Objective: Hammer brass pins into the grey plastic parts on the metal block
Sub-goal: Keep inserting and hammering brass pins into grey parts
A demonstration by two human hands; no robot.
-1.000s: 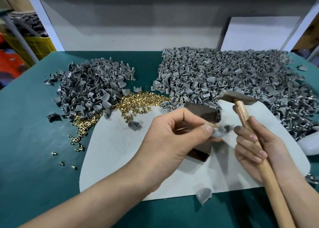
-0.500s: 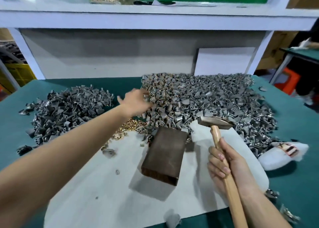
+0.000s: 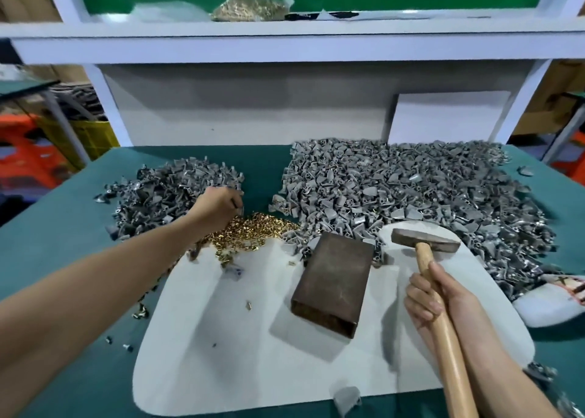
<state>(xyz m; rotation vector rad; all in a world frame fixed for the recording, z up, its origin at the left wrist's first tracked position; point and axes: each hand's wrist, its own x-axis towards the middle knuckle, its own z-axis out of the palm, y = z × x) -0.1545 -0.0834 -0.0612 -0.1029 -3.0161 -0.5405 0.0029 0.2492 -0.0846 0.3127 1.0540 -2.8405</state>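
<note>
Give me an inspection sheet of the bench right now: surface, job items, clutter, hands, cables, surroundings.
Surface: green table with a white mat under the work.
Job's things: metal block on the mat, its top bare; brass pins heaped behind and left of it; grey parts in a left pile and a larger right pile; hammer.
Clutter: stray pins on the mat; one grey part at its front edge.
Hands: left hand at the left pile's edge, grip unclear; right hand grips the hammer handle.
Cables: nothing seen.
Surroundings: shelf above with a bag of pins; yellow crate at left.
</note>
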